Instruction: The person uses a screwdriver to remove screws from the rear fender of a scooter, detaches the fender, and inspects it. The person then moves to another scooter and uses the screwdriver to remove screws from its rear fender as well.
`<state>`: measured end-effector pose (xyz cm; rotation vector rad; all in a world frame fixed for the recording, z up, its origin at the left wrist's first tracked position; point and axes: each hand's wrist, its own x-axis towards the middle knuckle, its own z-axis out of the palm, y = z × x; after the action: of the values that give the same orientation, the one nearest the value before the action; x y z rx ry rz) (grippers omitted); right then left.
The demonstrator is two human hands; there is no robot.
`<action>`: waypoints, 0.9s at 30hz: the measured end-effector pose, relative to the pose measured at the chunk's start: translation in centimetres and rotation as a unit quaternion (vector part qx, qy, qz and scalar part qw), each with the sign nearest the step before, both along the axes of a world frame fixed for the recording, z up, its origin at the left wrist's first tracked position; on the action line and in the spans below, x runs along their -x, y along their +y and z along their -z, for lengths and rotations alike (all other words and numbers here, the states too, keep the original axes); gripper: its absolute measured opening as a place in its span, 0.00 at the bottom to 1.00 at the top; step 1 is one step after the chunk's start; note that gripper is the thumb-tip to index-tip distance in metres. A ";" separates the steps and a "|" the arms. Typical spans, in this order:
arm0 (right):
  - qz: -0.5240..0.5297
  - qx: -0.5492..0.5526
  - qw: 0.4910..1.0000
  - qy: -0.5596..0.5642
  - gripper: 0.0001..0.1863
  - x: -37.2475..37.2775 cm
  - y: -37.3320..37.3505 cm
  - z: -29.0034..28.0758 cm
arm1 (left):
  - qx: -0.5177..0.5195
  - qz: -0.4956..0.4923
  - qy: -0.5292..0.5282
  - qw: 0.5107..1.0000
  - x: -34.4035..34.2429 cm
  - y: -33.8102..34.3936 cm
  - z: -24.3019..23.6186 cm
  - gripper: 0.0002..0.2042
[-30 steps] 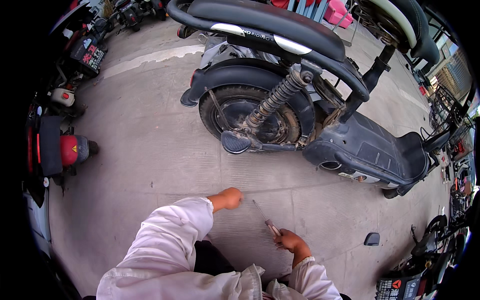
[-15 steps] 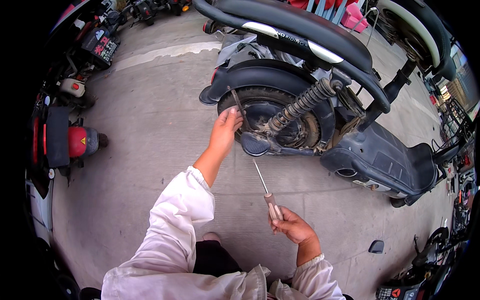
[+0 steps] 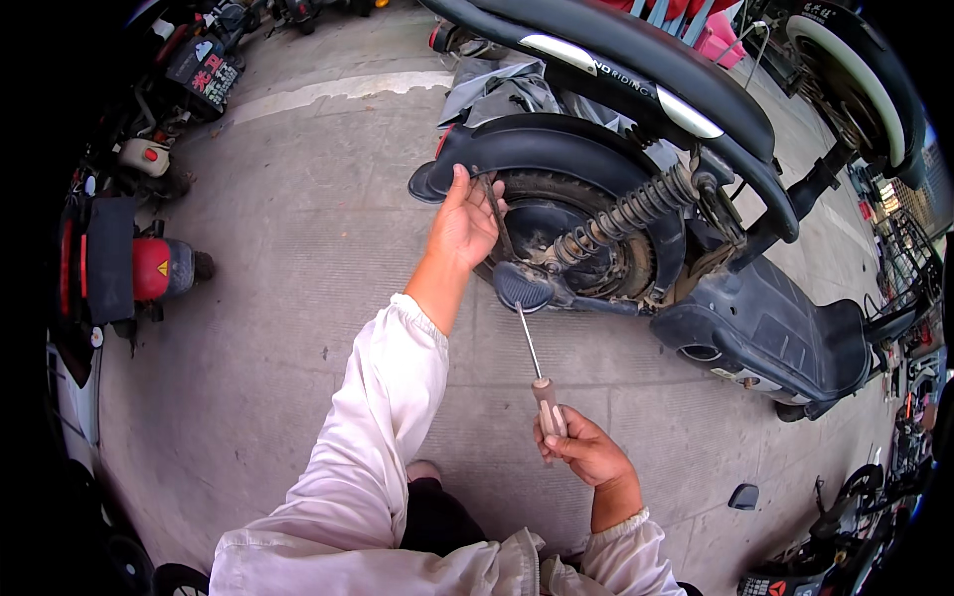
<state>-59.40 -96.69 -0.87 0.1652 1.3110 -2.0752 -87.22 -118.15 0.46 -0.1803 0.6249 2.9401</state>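
My right hand (image 3: pixel 586 452) is wrapped round the handle of a screwdriver (image 3: pixel 548 402). Its long shank points up, the tip appearing just below the black ribbed footrest (image 3: pixel 524 286) of a scooter. I cannot tell whether the tip touches it. My left hand (image 3: pixel 467 223) is beside the rear wheel (image 3: pixel 571 214), palm showing, thumb stretched up and apart from the fingers. Those fingers touch a thin, dirty metal strut (image 3: pixel 500 221) that slopes down from the black mudguard (image 3: pixel 566 144). Part of the fingers lies behind the strut.
A coil-spring shock absorber (image 3: pixel 626 216) rises beside the wheel under the long black seat (image 3: pixel 636 60). On the ribbed concrete lies a small dark piece (image 3: pixel 743 497). A red scooter (image 3: pixel 154 270) stands at the left, and more bikes line the right edge.
My left hand has moved up along the strut, its thumb now lifted and apart. The screwdriver has come up closer to the footrest in view. The whole view has shifted slightly.
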 end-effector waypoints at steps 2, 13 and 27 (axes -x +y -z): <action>-0.008 0.004 1.000 0.000 0.13 0.7 -0.3 -0.4 | -0.037 -0.004 -0.013 0.999 0.5 0.2 0.3 0.16; -0.132 -0.274 0.952 -0.029 0.14 1.8 3.6 0.2 | -0.050 0.036 0.048 0.997 1.6 -0.5 1.5 0.22; 0.001 -0.642 0.761 -0.091 0.20 -6.3 4.9 -2.5 | -0.031 0.109 0.105 0.988 2.7 -1.8 2.1 0.22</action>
<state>-53.05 -91.83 1.62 0.9096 2.3374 -0.7503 -89.88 -119.96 -1.65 0.1957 0.5394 2.7801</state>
